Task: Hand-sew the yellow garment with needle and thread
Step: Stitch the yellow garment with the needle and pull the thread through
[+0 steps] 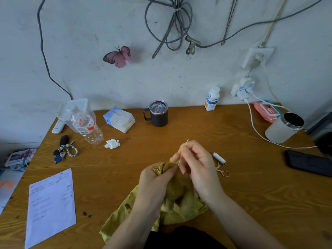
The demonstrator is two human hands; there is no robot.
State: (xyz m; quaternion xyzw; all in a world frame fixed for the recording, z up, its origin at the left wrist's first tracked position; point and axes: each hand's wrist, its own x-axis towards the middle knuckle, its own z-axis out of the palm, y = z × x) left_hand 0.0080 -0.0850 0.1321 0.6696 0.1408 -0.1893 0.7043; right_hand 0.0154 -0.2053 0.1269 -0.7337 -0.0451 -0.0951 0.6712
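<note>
Garment (181, 207), yellow, lay bunched at the near edge of the bench (179, 126), right in front of the person, with part of it trailing off toward the lap. Left hand (156, 178) gripped a raised fold of the fabric, fingers curled round it. Right hand (201, 164) was just beside the left, above the fold, thumb and forefinger pinching the needle (186, 141); the other fingers were loosely bent. Needle stood tilted, tip up and away from the person, lower end at the fabric edge. Thread between needle and cloth was too thin to make out.

White thread spool (219, 157) lay on the bench just right of the right hand, touching or nearly touching small scissors (222, 170) with rose-gold handles.

Rest of the bench:
- dark mug (159, 114) with clear lid, at the back, centre
- plastic water bottle (88, 126), tilted, back left
- tissue pack (119, 119) between bottle and mug, crumpled tissue (112, 143) in front of it
- keys (62, 151) with a bead loop, left side
- printed paper sheet (51, 205), near left
- white canister (283, 128), open top, back right
- dark phone (309, 162), right edge

Pink butterfly (118, 56) was stuck on the wall above.
</note>
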